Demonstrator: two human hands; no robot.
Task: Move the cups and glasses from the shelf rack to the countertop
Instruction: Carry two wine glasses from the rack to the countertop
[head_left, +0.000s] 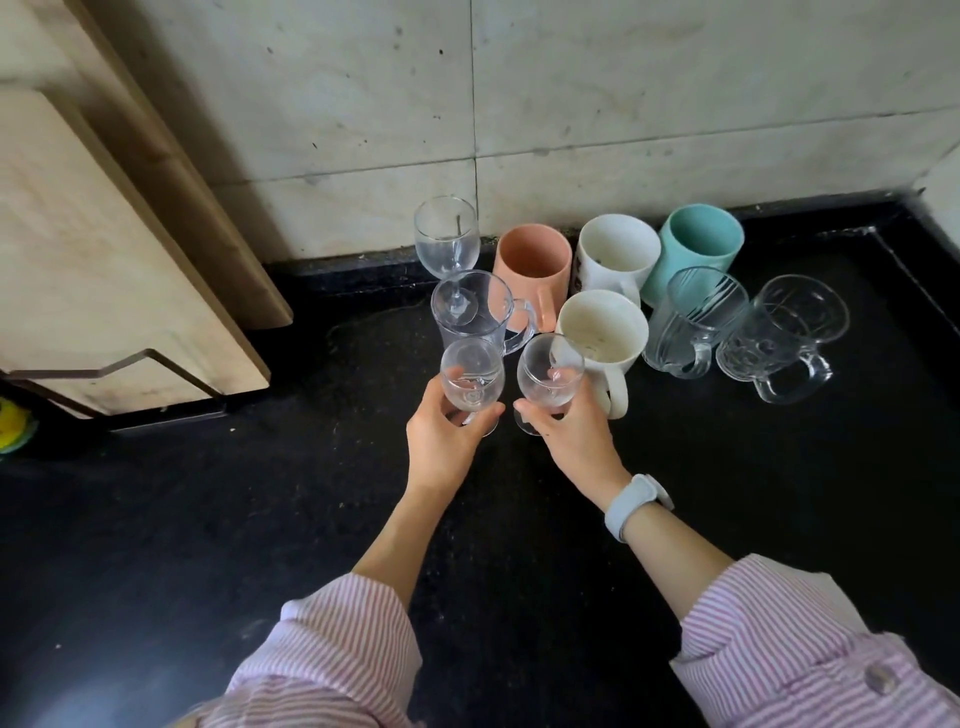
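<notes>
My left hand (445, 434) grips a small clear stemmed glass (471, 375), and my right hand (569, 423) grips a second small stemmed glass (549, 376). Both glasses stand upright, their feet at or just above the black countertop (260, 519). Behind them stand a clear glass mug (475, 312) and a tall wine glass (447, 241). Further right are a pink cup (532, 267), two white mugs (615, 257) (602, 330), a teal cup (698, 244) and two patterned glass mugs (693, 319) (782, 338).
A wooden board on a dark metal rack (114, 260) leans at the left over the counter. The tiled wall (519, 104) runs right behind the cups. Something yellow-green (13, 428) sits at the far left edge.
</notes>
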